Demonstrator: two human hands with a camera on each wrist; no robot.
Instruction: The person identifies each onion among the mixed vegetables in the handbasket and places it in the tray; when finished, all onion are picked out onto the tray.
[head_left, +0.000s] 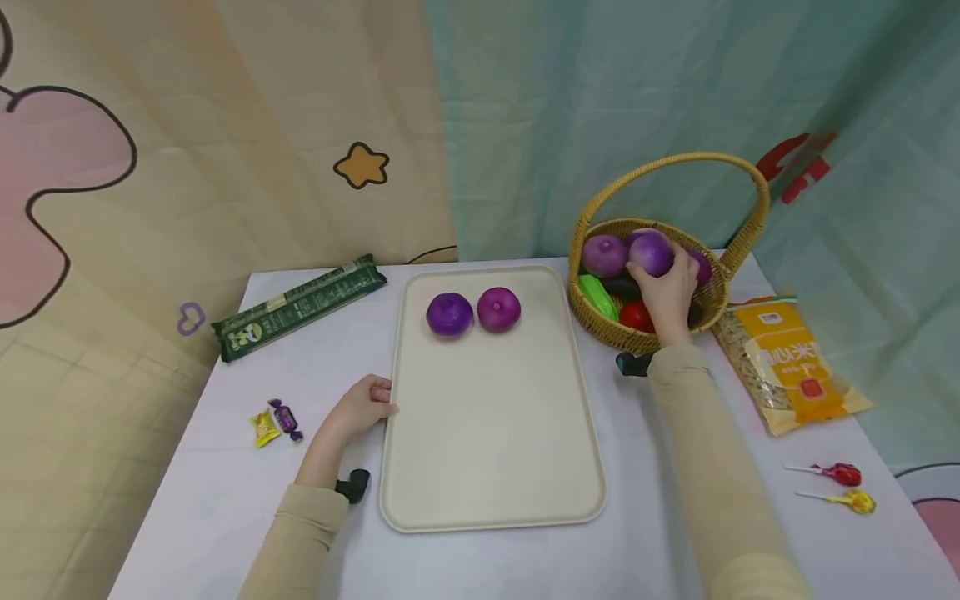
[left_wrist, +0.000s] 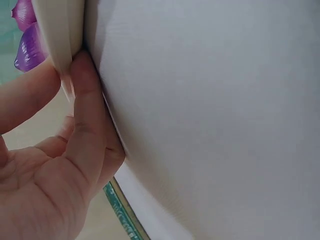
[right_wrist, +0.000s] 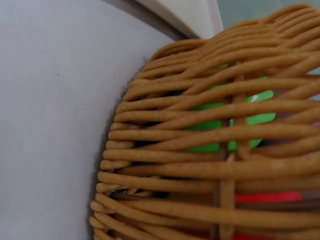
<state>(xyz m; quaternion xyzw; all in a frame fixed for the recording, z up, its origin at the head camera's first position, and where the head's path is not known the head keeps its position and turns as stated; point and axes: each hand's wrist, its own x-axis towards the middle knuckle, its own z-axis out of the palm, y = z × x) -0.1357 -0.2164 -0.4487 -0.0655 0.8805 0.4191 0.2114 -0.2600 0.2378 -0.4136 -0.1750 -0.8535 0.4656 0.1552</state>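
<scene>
One onion (head_left: 650,252), likely light, best held round its sides: right hand (head_left: 669,287), half-curled, grips it at two o'clock; left hand (head_left: 363,406) pinches tray (head_left: 491,433) at nine.

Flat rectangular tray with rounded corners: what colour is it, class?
The rectangular tray is pale cream, seen best in the head view.

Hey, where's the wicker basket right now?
In the head view, the wicker basket stands at the back right of the table, between the beige tray and the orange bag; the right hand grips a purple onion there.
</scene>
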